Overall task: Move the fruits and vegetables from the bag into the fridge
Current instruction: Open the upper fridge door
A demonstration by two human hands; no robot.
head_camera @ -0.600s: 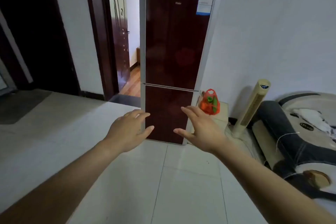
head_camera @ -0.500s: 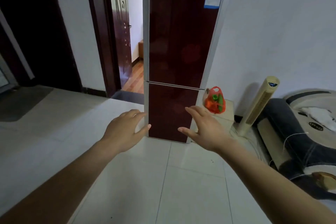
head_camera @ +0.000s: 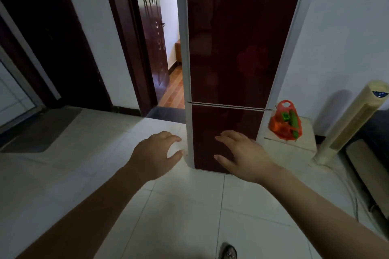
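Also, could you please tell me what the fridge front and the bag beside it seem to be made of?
The fridge front looks like glossy dark red glass or lacquered panel, since it carries faint reflections; its pale edge trim could be metal or plastic. The bag looks like thin, translucent orange plastic film: green vegetables show through it and it sags softly.

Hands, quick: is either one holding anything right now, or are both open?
Left hand: open, fingers loosely curved, holding nothing.
Right hand: open, fingers spread, holding nothing.
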